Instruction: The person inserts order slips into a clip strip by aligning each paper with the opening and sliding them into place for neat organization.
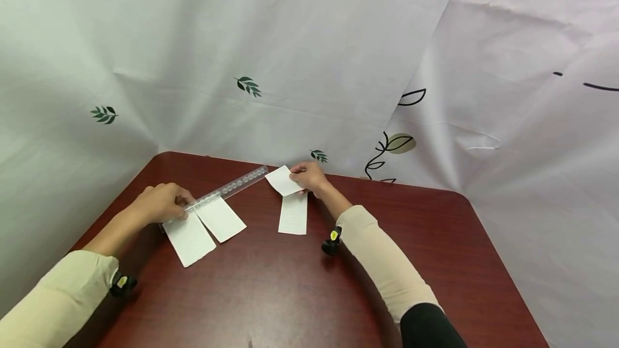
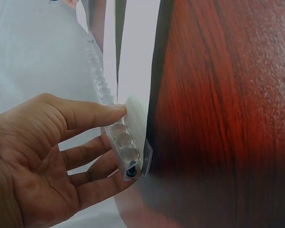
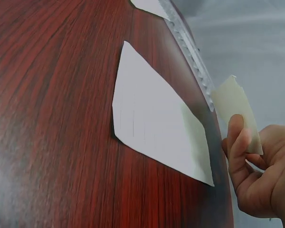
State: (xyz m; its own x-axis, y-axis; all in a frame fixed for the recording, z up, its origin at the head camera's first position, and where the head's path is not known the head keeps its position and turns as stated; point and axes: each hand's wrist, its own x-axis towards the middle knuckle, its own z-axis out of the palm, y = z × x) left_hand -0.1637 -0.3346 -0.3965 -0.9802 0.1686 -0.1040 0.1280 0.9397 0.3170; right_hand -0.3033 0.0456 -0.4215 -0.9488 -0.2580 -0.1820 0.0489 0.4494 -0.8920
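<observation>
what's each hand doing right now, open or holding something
Left hand: open, straight fingers touching the ruler.
Right hand: pinching a paper slip off the table.

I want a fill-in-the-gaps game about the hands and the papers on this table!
1. The left hand presses on the clear ____.
2. The right hand pinches a small piece of ____.
3. Flat on the red-brown table lie ____ white slips, two by the ruler and one below the right hand.

Missing words: ruler; paper; three
</observation>
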